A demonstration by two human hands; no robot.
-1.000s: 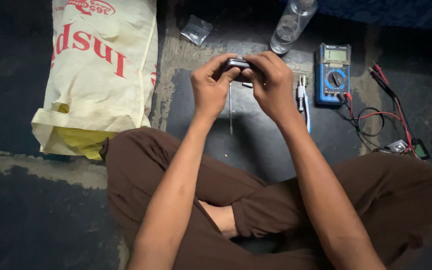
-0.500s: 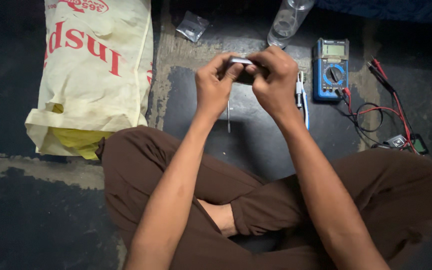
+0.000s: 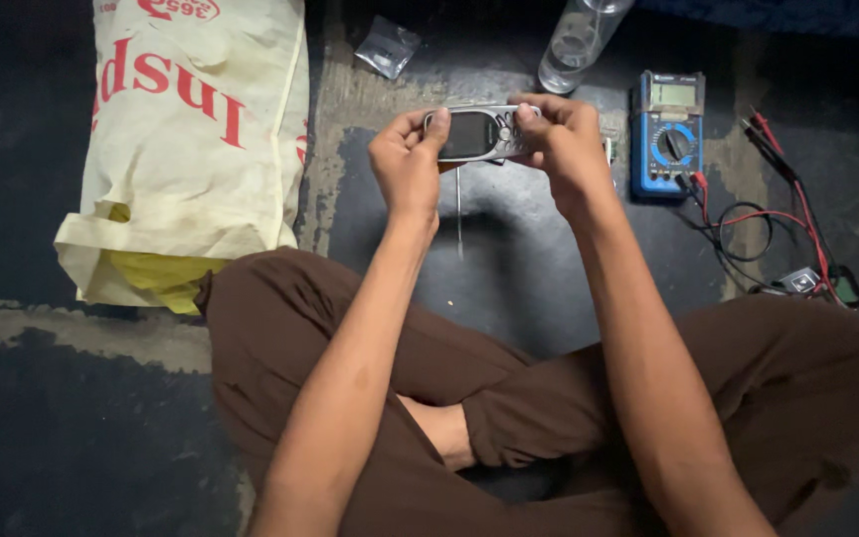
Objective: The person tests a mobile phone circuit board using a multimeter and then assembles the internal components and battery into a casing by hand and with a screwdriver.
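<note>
Old candybar mobile phone [image 3: 477, 134] — silver-grey casing, dark unlit screen taking up the left half, a keypad toward the right end. It is held sideways, face up, well above the floor and out in front of the crossed legs in brown trousers [image 3: 350, 368].

Left hand [image 3: 405, 164] closed on the phone's left end: fingers curled around the edge, the thumb tip over the top corner beside the screen. Right hand [image 3: 567, 144] closed on the right end, fingers wrapped over the keypad side and hiding part of it. So the phone spans the gap between the two hands, pinched at both ends, both forearms reaching up from the lap.

Below the phone, on the dark worn floor [image 3: 529, 268], a thin metal rod or tool [image 3: 458, 214] lies straight — too slim to tell what kind. Just right of the right hand sits a blue digital multimeter [image 3: 668, 134] with its dial in the middle; its red and black test leads [image 3: 748, 214] trail off in loops to the right. A clear plastic bottle [image 3: 574, 45] stands above the hands, near the top edge. A small crumpled clear bag [image 3: 388, 45] lies left of the bottle. Far left, a large cream sack [image 3: 191, 139] with red lettering lies flat, something yellow showing at its open lower end.
</note>
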